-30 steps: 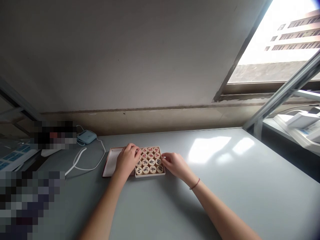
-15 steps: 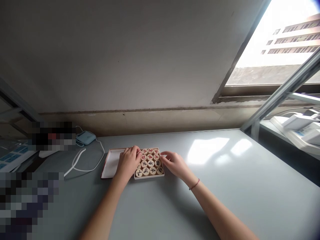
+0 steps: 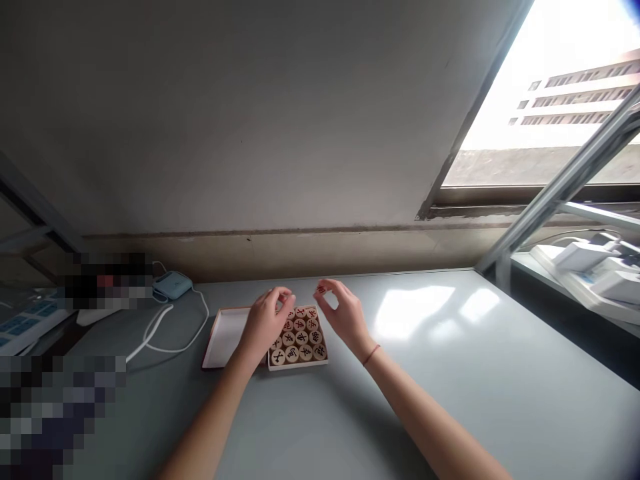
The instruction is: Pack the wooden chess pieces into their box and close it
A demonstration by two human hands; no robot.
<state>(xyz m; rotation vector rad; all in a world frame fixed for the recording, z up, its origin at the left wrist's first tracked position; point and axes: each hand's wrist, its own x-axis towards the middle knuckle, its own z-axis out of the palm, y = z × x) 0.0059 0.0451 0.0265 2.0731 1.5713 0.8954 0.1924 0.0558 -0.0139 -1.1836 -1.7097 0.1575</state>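
Note:
A shallow box [image 3: 299, 366] on the desk holds round Chinese chess pieces [image 3: 301, 338] in rows, red characters at the back and black ones nearer me. Its open lid [image 3: 226, 339] lies flat against the left side, white inside. Above the back right of the box, my right hand [image 3: 344, 312] pinches a Chinese chess piece [image 3: 321, 289] with a red marking between thumb and fingertips. My left hand [image 3: 267, 319] hovers over the box's back left corner, thumb and fingers curled together. Whatever may be between those fingertips is hidden.
The box rests on a grey desk [image 3: 320, 420] against a wall. To the left are a blue device [image 3: 173, 285], a white cable [image 3: 186, 348] and a power strip [image 3: 35, 320]. Metal rails slope at both sides. White chargers [image 3: 583, 257] stand on a shelf at right.
My right hand has risen from the box's right edge, moving back and slightly left, and a chess piece now shows in its fingers. My left hand has shifted slightly right, its fingers curling.

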